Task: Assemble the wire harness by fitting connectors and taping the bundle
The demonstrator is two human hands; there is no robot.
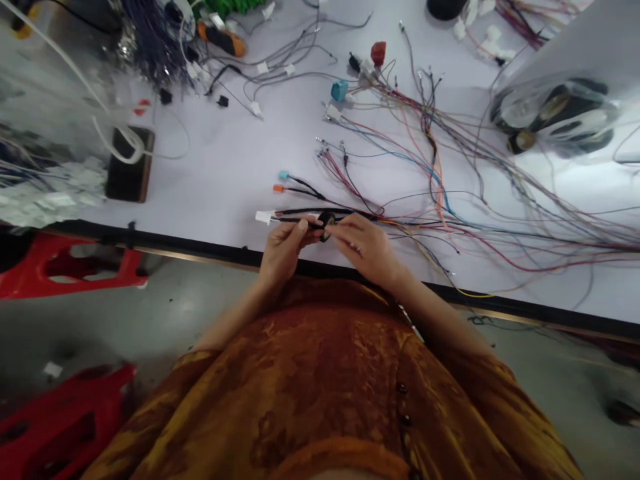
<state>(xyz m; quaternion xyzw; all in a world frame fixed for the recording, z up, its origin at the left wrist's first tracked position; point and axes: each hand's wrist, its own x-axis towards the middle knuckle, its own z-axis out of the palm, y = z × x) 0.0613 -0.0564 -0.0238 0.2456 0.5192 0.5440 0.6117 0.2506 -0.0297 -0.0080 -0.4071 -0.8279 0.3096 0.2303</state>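
My left hand [283,250] is closed in a pinch on a black taped wire bundle [300,215] near the table's front edge. My right hand [364,245] is also closed on that bundle, fingers by a small black tape roll [327,223] held between both hands. The bundle ends at left in a white connector [263,217], with a teal connector [283,175] and an orange connector [278,189] on branches above. Many coloured wires [450,200] fan out to the right from the bundle.
A white table [225,160] has a black front edge. A dark phone [129,165] lies at left beside clear bags of parts [45,180]. Red [379,52] and teal [339,89] connectors lie further back. Tape rolls in plastic [560,113] sit at right. Red stools [65,263] stand below.
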